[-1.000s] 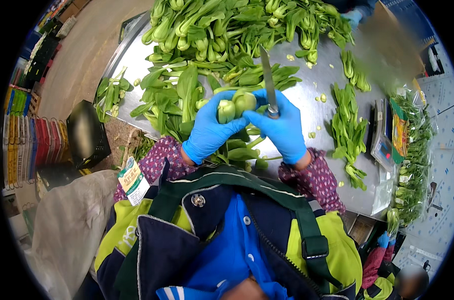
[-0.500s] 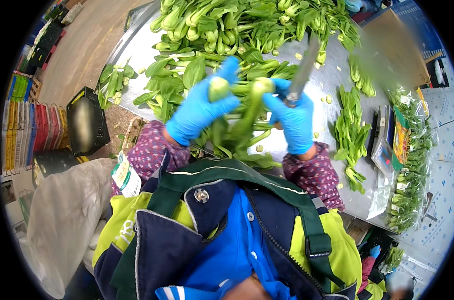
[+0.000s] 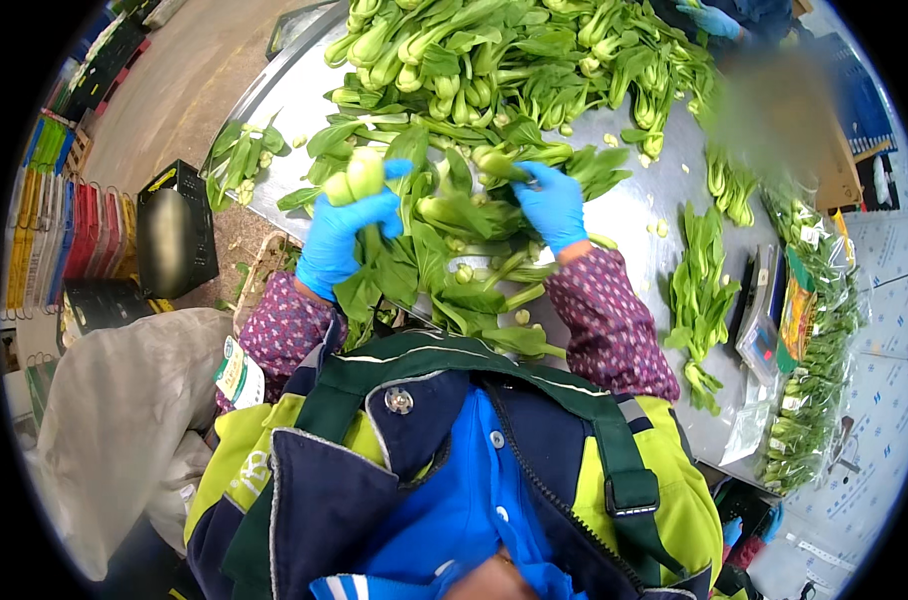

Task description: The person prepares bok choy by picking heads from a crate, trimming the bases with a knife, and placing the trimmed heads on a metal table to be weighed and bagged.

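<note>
My left hand (image 3: 346,240), in a blue glove, is closed around bok choy (image 3: 359,178), its pale bases up and leaves hanging beneath the glove. To its right, my right hand (image 3: 556,208), also gloved in blue, has its fingers closed on another bok choy (image 3: 496,163), whose outline is slightly blurred. No knife shows in this hand now. Beneath and between both hands, loose bok choy (image 3: 464,215) and leaves lie on the metal table (image 3: 642,225).
A large pile of bok choy (image 3: 474,55) covers the table's far side. Further right lie another bok choy row (image 3: 702,285) and bagged greens (image 3: 809,400). A black crate (image 3: 179,260) stands on the floor at left. A co-worker's gloved hand (image 3: 712,18) is at the far right.
My left hand has moved left and slightly down with the bok choy. The knife seen earlier in my right hand is out of sight, and that hand now grips bok choy.
</note>
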Tool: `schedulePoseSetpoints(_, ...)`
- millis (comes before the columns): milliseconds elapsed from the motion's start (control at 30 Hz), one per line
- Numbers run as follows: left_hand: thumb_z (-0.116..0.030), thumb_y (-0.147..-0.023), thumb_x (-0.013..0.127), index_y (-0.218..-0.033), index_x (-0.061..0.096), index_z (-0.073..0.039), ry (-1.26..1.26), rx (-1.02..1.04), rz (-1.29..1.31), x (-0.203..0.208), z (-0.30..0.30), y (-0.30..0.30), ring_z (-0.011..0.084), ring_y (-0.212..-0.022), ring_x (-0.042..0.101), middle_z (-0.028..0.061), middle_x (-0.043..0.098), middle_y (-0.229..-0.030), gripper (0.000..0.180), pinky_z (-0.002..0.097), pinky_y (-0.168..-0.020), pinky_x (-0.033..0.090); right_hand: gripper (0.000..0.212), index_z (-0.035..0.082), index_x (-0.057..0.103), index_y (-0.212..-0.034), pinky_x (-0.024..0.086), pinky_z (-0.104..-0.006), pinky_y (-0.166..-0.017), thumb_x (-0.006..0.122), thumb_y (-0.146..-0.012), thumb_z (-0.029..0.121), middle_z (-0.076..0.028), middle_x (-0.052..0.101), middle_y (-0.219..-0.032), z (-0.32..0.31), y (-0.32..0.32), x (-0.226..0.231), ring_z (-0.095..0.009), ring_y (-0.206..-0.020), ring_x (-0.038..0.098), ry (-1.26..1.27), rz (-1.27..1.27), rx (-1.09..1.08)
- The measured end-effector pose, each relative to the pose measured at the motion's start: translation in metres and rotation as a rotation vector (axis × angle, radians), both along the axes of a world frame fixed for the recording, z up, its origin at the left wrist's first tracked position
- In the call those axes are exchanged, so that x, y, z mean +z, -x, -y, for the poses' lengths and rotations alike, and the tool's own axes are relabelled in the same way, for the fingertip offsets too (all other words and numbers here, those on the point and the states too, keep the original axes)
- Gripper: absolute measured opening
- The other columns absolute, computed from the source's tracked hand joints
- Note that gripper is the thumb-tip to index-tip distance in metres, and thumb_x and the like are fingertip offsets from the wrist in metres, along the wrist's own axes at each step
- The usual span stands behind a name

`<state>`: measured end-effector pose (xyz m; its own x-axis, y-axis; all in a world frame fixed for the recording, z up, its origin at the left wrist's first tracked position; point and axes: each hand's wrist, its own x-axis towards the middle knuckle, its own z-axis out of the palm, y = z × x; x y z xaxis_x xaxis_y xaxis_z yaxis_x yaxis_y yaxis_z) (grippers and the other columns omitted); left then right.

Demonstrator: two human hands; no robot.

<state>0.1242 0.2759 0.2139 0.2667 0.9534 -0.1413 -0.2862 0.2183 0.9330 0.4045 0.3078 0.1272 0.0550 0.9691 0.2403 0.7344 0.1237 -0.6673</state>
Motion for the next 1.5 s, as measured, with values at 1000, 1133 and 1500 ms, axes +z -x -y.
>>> schedulePoseSetpoints(1000,-0.014,-0.06,0.08,-0.089,0.068,-0.006,-0.773,-0.109,-0.297,0.001,0.025,-0.048,0.0283,-0.1,0.056,0.0141,0.055,-0.109,0.031,0.0368,-0.089,0.044,0.03,0.007,0.062,-0.107,0.05,-0.0361,-0.057,0.061,-0.077,0.005,-0.012,0.063,-0.071,0.053,-0.017,0.067,-0.028,-0.064,0.063,0.166,0.243,0.168)
schedulePoseSetpoints(1133,-0.007,-0.067,0.078,-0.095,0.068,-0.004,-0.402,-0.155,-0.059,-0.003,0.022,-0.047,0.0201,-0.103,0.057,0.0114,0.058,-0.113,0.03,0.0313,-0.09,0.046,0.031,0.008,0.066,-0.107,0.045,-0.0246,-0.055,0.071,-0.076,0.008,-0.002,0.063,-0.078,0.071,0.01,0.093,-0.01,-0.064,0.058,0.275,-0.632,0.055)
schedulePoseSetpoints(1500,-0.003,-0.077,0.057,-0.101,0.057,-0.002,0.014,0.067,0.35,-0.013,0.011,-0.004,0.0229,-0.095,0.062,0.0126,0.062,-0.104,0.024,0.0347,-0.087,0.05,0.017,0.003,0.066,-0.094,0.046,-0.0213,-0.055,0.069,-0.081,0.013,-0.002,0.064,-0.075,0.058,-0.001,0.09,-0.007,-0.065,0.059,0.332,-0.615,-0.014)
